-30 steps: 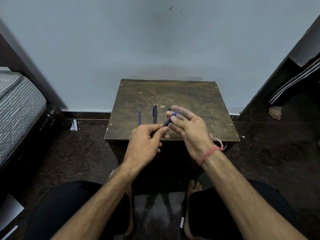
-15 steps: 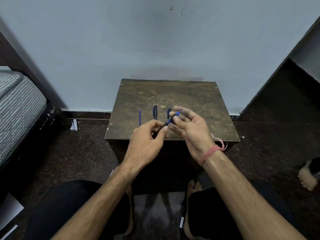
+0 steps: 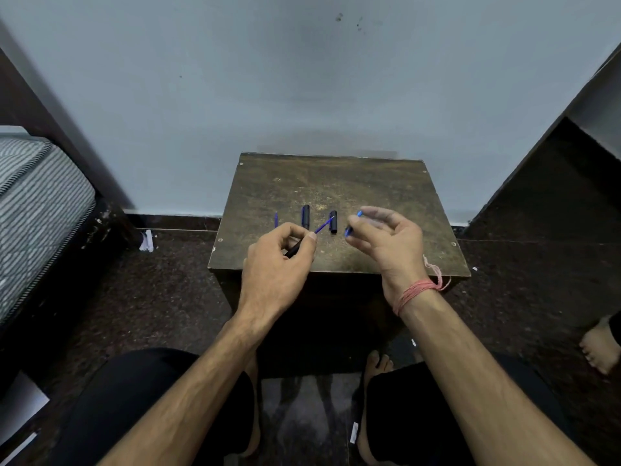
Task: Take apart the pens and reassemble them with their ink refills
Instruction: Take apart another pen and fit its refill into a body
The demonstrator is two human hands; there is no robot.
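Observation:
My left hand [image 3: 275,267] pinches a dark pen barrel [image 3: 293,251] with a thin blue ink refill [image 3: 323,226] sticking out of it up and to the right. My right hand [image 3: 386,243] is a short way to the right and holds a small blue pen tip piece [image 3: 353,224] between thumb and fingers. On the small wooden table [image 3: 336,190] lie a loose blue refill [image 3: 276,219] at the left, a dark pen part [image 3: 305,216] in the middle and another dark pen part [image 3: 333,222] beside it.
The table stands against a pale wall. A striped mattress [image 3: 37,203] is at the left, paper scraps [image 3: 147,241] lie on the dark floor, and another person's bare foot [image 3: 599,348] shows at the right. My knees are below the table's front edge.
The hands were joined on one pen. They have pulled apart: the right hand moved right with the blue tip piece, the left keeps the barrel with the refill exposed.

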